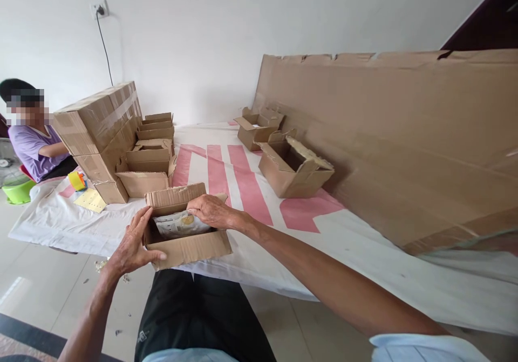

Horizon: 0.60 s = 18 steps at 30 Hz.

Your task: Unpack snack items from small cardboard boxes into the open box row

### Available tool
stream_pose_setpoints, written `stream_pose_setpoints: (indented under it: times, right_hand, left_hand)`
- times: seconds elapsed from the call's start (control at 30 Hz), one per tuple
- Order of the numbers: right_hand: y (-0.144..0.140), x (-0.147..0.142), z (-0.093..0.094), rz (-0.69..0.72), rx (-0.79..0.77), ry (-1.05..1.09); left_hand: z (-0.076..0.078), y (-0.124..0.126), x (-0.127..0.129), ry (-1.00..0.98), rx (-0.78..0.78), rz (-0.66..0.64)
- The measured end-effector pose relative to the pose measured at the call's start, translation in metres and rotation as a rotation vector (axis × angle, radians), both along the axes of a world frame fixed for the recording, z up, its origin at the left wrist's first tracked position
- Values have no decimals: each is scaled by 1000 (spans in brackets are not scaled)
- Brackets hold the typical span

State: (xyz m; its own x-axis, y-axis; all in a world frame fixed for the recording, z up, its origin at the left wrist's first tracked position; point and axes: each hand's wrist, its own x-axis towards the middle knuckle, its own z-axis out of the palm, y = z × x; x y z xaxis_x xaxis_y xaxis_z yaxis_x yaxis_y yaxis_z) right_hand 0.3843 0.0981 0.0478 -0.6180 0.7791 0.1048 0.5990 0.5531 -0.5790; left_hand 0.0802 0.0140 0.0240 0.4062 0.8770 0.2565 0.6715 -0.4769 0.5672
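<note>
An open cardboard box [192, 250] sits at the front edge of the cloth-covered table, its long flaps raised. Inside lies a pale printed packet [178, 225]. My left hand [135, 243] grips the box's left end, with the thumb on the near flap and the fingers along the side. At the right end of the box, my right hand [212, 211] is closed with its fingers at the packet's upper edge; the fingertips are partly hidden.
Two open boxes [291, 165] stand at the back right, before a large cardboard sheet [384, 141]. Left are stacked taped cartons [97, 130] and several open boxes [145, 173]. A yellow tape roll [76, 181] and yellow sheet [91, 200] lie near a seated person [34, 141].
</note>
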Motion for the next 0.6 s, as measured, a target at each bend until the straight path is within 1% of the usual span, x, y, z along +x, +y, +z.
stream_pose_setpoints:
  times: [0.2,0.37,0.6]
  right_hand:
    - [2,4,2,-33,22,71]
    - [6,9,10,-97,0,113]
    - [5,12,20,-41,19,237]
  left_hand:
    - [5,0,2,39,-13,25]
    - [6,0,5,64,-20,73]
    - [9,1,5,45,-17,73]
